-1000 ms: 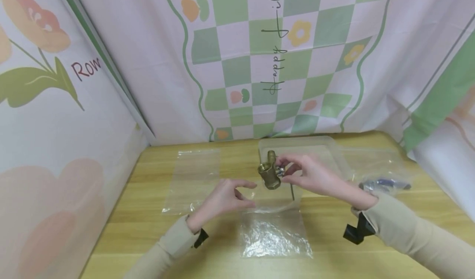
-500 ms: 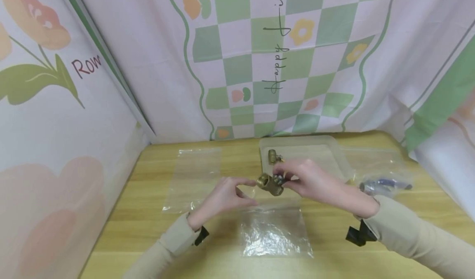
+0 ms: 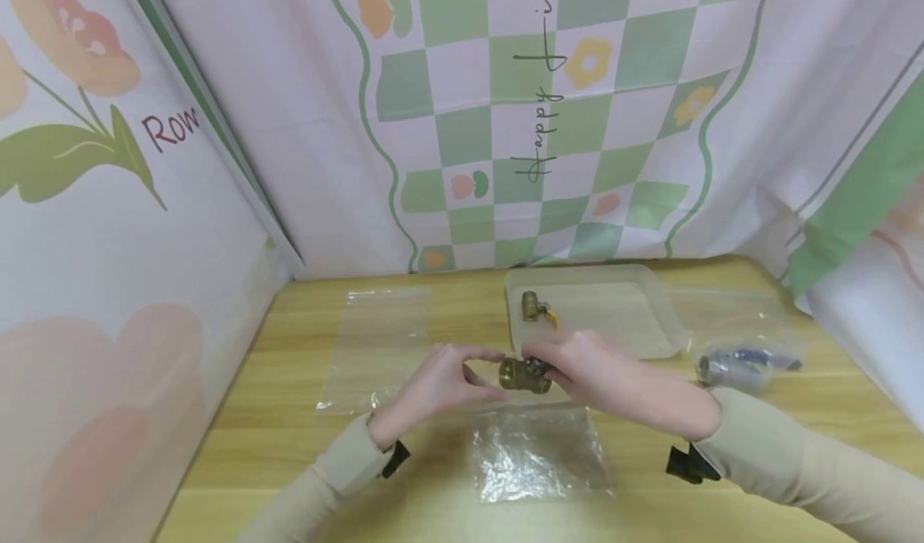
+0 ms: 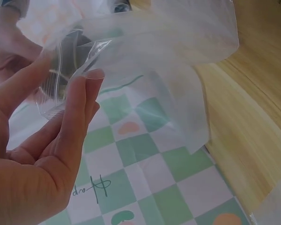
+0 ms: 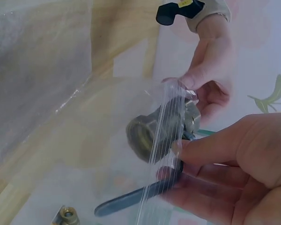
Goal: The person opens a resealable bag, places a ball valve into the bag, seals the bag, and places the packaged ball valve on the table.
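Observation:
A brass ball valve (image 3: 518, 374) with a black lever (image 5: 131, 199) is held in the right hand (image 3: 588, 366), thumb and fingers at its lever side. The valve is at the raised mouth of a clear zip bag (image 3: 537, 459); in the right wrist view the bag's ridged edge crosses in front of it. The left hand (image 3: 440, 378) has its thumb and fingers curved apart around that bag mouth, which gapes. In the left wrist view the valve (image 4: 68, 61) appears through the plastic, between thumb and fingers. Exact contact between left fingers and film is hard to make out.
A shallow translucent tray (image 3: 667, 310) at the back holds a small brass valve (image 3: 531, 305) with a yellow handle. To its right, another clear bag (image 3: 722, 306) contains a blue-handled valve (image 3: 754, 360). A flat clear bag (image 3: 382, 342) lies left. Printed curtains (image 3: 325, 166) surround the table.
The right hand has brought the ball valve down and turned it onto its side, close to the left fingers at the bag mouth. The left hand has stayed nearly still.

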The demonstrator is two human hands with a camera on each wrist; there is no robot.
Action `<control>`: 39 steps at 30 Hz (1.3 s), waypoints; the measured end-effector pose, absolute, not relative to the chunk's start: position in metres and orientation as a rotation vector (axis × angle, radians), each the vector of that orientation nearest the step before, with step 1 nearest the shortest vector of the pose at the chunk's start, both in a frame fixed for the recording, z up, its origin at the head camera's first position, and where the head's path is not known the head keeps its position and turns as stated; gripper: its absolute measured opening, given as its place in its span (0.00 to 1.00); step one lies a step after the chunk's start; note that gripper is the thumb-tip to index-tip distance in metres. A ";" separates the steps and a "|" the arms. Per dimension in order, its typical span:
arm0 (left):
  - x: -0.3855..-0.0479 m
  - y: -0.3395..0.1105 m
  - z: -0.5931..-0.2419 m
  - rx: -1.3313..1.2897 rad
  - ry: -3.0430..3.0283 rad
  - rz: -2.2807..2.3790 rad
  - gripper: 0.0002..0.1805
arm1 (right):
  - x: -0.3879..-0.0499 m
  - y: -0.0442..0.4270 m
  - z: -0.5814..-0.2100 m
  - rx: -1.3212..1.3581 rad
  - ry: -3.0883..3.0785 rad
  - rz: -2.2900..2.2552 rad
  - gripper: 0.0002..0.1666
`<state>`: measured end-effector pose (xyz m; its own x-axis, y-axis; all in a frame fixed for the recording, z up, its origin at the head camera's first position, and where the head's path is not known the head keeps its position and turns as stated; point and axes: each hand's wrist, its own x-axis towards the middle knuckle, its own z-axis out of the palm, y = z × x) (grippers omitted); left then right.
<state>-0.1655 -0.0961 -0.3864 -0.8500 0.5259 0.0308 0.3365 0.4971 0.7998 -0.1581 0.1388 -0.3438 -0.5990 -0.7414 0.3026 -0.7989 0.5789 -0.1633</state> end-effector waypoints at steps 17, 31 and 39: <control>-0.162 -0.092 -0.387 0.792 2.543 1.264 0.31 | -0.146 0.123 -0.354 1.249 -2.721 0.120 0.25; -0.161 -0.090 -0.387 0.826 2.523 1.236 0.32 | -0.148 0.116 -0.373 1.307 -2.766 0.162 0.09; -0.160 -0.088 -0.389 0.846 2.536 1.194 0.31 | -0.145 0.112 -0.384 1.284 -2.791 0.030 0.17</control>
